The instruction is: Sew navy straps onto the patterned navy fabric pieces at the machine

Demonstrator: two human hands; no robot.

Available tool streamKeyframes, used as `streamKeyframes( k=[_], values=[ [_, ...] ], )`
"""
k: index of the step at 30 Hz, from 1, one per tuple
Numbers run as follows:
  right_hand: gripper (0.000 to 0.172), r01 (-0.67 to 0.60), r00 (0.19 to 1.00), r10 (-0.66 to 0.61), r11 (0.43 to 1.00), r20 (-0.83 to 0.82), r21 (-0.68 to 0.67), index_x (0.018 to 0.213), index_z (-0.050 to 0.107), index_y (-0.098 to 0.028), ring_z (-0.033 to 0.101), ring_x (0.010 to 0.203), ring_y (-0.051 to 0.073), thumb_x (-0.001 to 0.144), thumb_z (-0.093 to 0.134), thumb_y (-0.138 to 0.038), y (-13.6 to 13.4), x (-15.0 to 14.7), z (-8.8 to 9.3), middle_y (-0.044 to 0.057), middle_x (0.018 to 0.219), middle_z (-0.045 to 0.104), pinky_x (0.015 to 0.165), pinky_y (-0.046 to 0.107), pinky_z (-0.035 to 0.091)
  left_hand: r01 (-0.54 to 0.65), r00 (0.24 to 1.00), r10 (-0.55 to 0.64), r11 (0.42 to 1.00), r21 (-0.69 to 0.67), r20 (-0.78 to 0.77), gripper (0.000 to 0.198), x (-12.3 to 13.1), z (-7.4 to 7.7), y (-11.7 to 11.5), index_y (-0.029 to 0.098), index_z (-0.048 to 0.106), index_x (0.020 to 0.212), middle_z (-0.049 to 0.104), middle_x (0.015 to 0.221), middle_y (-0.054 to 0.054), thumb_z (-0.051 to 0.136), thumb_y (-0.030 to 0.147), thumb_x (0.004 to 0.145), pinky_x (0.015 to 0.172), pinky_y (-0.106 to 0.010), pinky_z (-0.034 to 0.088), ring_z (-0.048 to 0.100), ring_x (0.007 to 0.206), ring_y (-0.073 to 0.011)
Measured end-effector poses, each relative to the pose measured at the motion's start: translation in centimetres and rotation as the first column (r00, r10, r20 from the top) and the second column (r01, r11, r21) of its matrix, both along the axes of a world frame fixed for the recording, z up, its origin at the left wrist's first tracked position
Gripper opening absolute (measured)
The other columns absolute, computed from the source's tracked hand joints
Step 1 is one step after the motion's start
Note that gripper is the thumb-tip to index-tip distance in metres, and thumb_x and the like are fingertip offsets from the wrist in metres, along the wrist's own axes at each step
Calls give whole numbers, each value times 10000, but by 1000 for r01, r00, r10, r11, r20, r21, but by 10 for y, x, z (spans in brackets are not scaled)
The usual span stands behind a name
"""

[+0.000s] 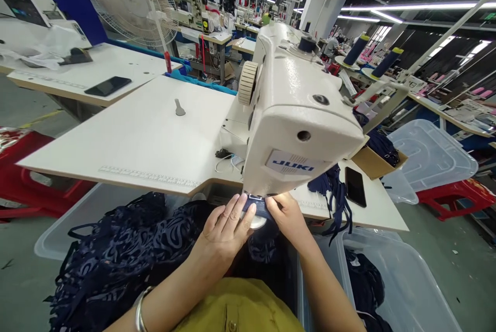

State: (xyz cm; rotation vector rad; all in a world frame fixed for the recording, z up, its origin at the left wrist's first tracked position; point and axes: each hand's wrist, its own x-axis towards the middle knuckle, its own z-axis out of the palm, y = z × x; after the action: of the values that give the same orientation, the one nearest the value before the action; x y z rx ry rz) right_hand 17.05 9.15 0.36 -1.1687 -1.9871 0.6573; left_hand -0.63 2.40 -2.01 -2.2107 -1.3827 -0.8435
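Your left hand (229,222) and right hand (287,214) press and hold the navy fabric band (262,208), its length running left-right between them.

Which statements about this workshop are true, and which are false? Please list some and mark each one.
1. The left hand holds scissors. False: its fingers rest on dark blue fabric.
2. The right hand is also at the dark blue fabric. True.
3. The label on the sewing machine reads JUKI. True.
4. The fan stands right of the sewing machine in the picture. False: the fan is on the left.
5. A silver bangle circles the left wrist. True.
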Motion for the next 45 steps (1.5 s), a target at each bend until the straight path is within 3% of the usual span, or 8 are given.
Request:
streamKeyframes(
  k=[11, 18, 23, 28, 32, 36, 39, 45],
  values=[
    [199, 42, 997, -45, 998, -67, -54, 779, 540, -200, 547, 764, 157, 923, 419, -266, 1, -3, -9, 14, 791, 583, 709, 269, 413, -31, 1000, 31, 999, 27, 2, 327, 0, 8, -2, 161, 570, 1214, 592, 1285, -154, 533, 279, 911, 965, -369, 367, 590, 1145, -235],
    [219, 52, 979, -73, 992, -189, -115, 1027, 481, -190, 520, 662, 146, 937, 430, -383, -2, 9, -35, -22, 720, 533, 653, 261, 416, -8, 999, 9, 1000, 7, -37, 331, 1, 12, -2, 165, 558, 1224, 591, 1288, -147, 538, 247, 904, 956, -372, 379, 578, 1160, -237],
    [330, -79, 995, 83, 994, 54, -80, 719, 543, -188, 514, 715, 169, 944, 436, -405, -2, 32, -57, 11, 704, 549, 729, 300, 417, 1, 999, -2, 1000, -9, -35, 364, 3, 11, -1, 174, 556, 1235, 587, 1297, -134, 530, 334, 909, 964, -384, 365, 563, 1175, -242],
    [222, -111, 990, 72, 923, -118, -368, 931, 584, -194, 546, 759, 163, 902, 501, -398, -9, 59, -66, 14, 822, 595, 708, 288, 446, 20, 999, -20, 1000, -6, 30, 354, 1, 14, -2, 200, 564, 1212, 609, 1274, -107, 523, 378, 909, 969, -374, 354, 571, 1155, -223],
    [198, -127, 948, -45, 853, -314, -506, 898, 530, -201, 483, 601, 120, 868, 554, -395, -21, 72, -41, -35, 688, 509, 572, 236, 399, 76, 977, -75, 997, 3, 199, 116, -17, 18, -4, 222, 619, 990, 702, 1023, -53, 571, 249, 888, 910, -339, 386, 633, 1013, -179],
    [162, -79, 985, 36, 962, -167, -262, 889, 555, -206, 510, 692, 135, 932, 484, -346, -31, 49, 0, -3, 762, 542, 654, 257, 411, -141, 968, 111, 983, 118, 226, 163, -45, 15, 1, 206, 626, 965, 694, 908, -53, 642, 141, 816, 884, -357, 403, 653, 871, -184],
    [207, -79, 991, 75, 996, 108, 41, 807, 530, -196, 503, 741, 173, 961, 418, -277, -29, 16, 14, 35, 781, 549, 678, 294, 402, -223, 967, 200, 965, 138, 160, 344, -54, 14, 6, 161, 583, 1148, 676, 1066, -122, 623, 107, 810, 948, -390, 400, 619, 1029, -237],
    [282, -100, 907, -15, 963, 421, 249, 700, 478, -205, 467, 677, 199, 955, 362, -179, -21, -11, 12, 58, 716, 541, 626, 327, 349, 320, 918, -319, 947, -35, -234, 468, -29, 14, 5, 142, 457, 1346, 572, 1322, -88, 339, 49, 904, 1121, -338, 255, 456, 1286, -166]
  ],
)
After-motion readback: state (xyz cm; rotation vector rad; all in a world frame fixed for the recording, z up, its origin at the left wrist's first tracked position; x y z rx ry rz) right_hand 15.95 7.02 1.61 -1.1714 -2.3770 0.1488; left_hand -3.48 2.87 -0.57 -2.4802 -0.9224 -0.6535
